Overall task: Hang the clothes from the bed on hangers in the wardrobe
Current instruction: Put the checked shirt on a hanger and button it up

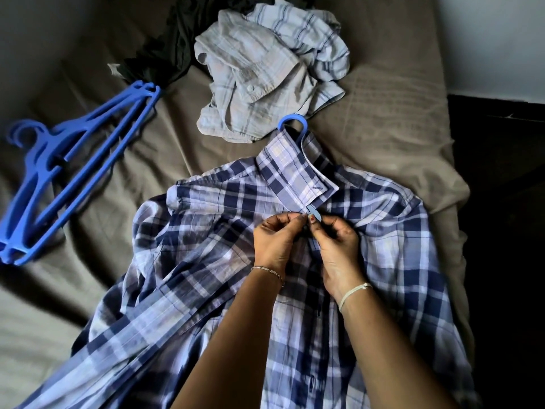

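I have the blue plaid shirt (pixel 295 261) lying face up on the bed (pixel 398 128), and a blue hanger is already inside it: its hook (pixel 292 121) pokes out past the collar (pixel 298 172). My left hand (pixel 277 240) and my right hand (pixel 336 249) are close together just below the collar, each pinching an edge of the shirt front at the top of the placket, fingers curled in tight; I judge I am doing up the top button so the shirt will not slide off, though the button itself is hidden under my fingertips. So this first shirt is on its hanger but not yet carried over, and the wardrobe is nowhere in my view. Plenty is left. Beyond the collar lies a crumpled pale checked shirt (pixel 265 75), touching the hook, and beside it, further up the bed toward the left, a dark garment (pixel 174 45) in a heap; neither has a hanger in it. To my left on the sheet rests a stack of spare blue hangers (pixel 59 178), well apart from the shirt I am working on, with one end touching the dark heap. As far as I can tell I am early on: one piece nearly ready to hang, at least two still waiting.
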### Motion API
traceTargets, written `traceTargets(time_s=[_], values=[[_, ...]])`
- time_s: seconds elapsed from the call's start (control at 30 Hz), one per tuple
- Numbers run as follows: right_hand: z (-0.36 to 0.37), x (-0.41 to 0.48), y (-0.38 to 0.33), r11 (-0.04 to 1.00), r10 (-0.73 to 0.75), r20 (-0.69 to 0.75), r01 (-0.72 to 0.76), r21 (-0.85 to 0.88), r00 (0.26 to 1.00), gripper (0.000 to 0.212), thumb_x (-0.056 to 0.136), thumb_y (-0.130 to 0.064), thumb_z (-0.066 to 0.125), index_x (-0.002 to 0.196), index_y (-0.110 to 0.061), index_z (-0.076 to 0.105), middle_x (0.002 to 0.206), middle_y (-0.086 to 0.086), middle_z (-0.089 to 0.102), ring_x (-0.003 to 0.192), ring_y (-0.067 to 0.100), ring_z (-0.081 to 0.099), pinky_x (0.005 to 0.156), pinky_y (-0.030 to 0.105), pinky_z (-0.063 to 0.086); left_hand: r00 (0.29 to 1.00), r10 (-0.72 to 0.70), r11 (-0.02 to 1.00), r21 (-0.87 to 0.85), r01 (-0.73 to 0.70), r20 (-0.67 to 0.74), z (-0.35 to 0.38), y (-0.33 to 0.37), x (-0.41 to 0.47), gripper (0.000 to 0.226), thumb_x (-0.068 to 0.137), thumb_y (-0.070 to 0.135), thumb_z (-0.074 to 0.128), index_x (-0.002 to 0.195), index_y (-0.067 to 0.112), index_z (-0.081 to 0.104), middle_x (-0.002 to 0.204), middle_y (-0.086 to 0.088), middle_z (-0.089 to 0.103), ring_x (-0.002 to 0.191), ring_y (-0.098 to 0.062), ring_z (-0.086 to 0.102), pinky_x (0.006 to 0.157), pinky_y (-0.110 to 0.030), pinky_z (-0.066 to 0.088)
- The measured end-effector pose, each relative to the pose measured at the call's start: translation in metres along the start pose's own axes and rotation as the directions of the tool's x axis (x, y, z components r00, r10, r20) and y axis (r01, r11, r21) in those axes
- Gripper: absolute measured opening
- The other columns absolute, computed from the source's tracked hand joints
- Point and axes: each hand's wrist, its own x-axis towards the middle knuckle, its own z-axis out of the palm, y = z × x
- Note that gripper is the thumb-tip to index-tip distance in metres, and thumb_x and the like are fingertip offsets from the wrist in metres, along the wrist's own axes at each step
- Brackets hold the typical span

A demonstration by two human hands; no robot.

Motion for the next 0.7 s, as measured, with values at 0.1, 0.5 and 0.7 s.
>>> traceTargets(time_s=[0.1,0.5,0.7], values=[[-0.0026,0.0009,-0.0005,0.999,0.026,0.028,-0.027,0.025,0.999,0.01,0.086,-0.002,0.067,0.081,-0.01,0.068,0.081,0.002,0.073,0.08,0.014,0.065,0.08,0.028,0.054,0.999,-0.013,1.0,-0.005,0.013,0.034,-0.0015,0.0018,-0.0001,0.005,0.08,-0.004,0.07,0.078,-0.001,0.067,0.077,-0.013,0.07,0.069,-0.017,0.067,0.073,-0.026,0.057],[-0.0021,0.001,-0.0053,0.991,0.088,0.04,-0.091,0.093,0.995,0.009,0.086,0.0,0.065,0.084,-0.007,0.07,0.079,0.004,0.072,0.079,0.014,0.065,0.084,0.031,0.052,0.999,0.021,1.0,-0.008,-0.02,0.041,0.0021,0.0028,-0.0032,0.015,0.078,-0.011,0.068,0.075,0.003,0.063,0.067,-0.007,0.068,0.061,-0.013,0.065,0.063,-0.022,0.056],[-0.0031,0.0005,-0.0048,0.993,0.073,0.034,-0.075,0.092,0.997,0.009,0.085,0.001,0.065,0.084,-0.007,0.069,0.077,0.0,0.072,0.076,0.01,0.065,0.077,0.022,0.053,0.999,0.027,1.0,-0.006,-0.027,0.028,0.0029,0.0026,-0.0036,0.016,0.077,-0.013,0.068,0.075,0.003,0.063,0.068,-0.007,0.067,0.059,-0.012,0.065,0.06,-0.02,0.054]])
